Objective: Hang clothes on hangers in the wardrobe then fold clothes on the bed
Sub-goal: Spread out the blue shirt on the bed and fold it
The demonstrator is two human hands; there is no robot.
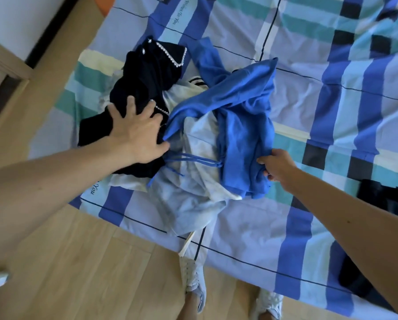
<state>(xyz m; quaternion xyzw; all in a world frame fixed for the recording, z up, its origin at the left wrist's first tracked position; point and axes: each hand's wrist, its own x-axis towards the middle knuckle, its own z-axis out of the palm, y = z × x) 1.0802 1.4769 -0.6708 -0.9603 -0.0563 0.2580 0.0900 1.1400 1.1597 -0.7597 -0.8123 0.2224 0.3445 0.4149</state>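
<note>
On the bed [251, 236], close to its near edge, lies a heap of clothes [193, 135], and the blue hoodie [239, 116] crowns it. It is bright cobalt, soft and matte, and bunched into thick folds. One length of it trails away toward twelve o'clock, and a blue drawstring [193, 159] runs out toward nine o'clock across the cloth below. The right grip [276, 168] holds the hoodie at its four o'clock edge, fingers curled round a bunch of the fabric.

Beneath the hoodie, spilling toward six o'clock as far as the bed's edge, is a pale garment [188, 195], whitish with a faint blue cast and heavily creased. At the heap's ten o'clock sits a black garment [145, 77], crumpled, its edges trimmed with a row of white pearl-like beads [170, 53]. The left grip [138, 132] rests on it with fingers spread and straight, holding nothing. Its thumb lies just beside the hoodie's nine o'clock corner; whether it touches the cloth I cannot tell.

All of this lies on a plaid bedsheet [332, 100] of blue, teal, cream and black blocks crossed by thin dark lines. More dark clothing [387, 199] lies on the sheet at three o'clock, well apart from the heap. Wooden floor [78, 262] shows at seven o'clock, and the person's white sneakers [194, 280] stand at six o'clock beside the bed.
</note>
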